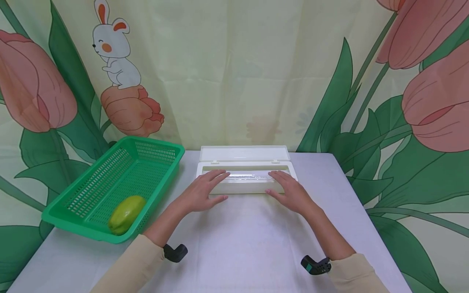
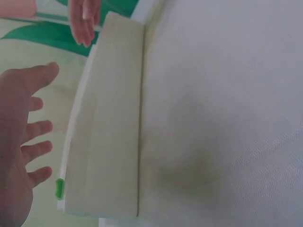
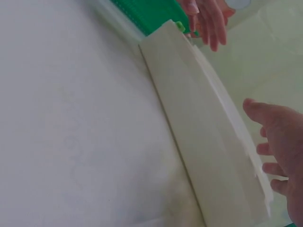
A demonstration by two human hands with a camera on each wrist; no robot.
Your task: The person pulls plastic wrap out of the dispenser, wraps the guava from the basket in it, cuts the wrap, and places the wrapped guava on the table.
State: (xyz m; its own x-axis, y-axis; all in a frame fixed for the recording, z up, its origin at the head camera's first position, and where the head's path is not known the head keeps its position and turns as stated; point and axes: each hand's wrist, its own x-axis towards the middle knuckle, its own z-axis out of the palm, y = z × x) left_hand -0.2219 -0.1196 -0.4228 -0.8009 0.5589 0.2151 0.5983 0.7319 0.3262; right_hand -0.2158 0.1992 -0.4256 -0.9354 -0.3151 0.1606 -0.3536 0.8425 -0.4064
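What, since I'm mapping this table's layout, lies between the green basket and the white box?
The head view shows a bare strip of white tablecloth between the green basket and white box; nearer the person, the left hand and forearm also show there.

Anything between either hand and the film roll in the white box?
Nothing visible. The lid is open at the far side, exposing the film roll from above. The left hand and right hand hover at either end of the white box. The green basket sits off to the left.
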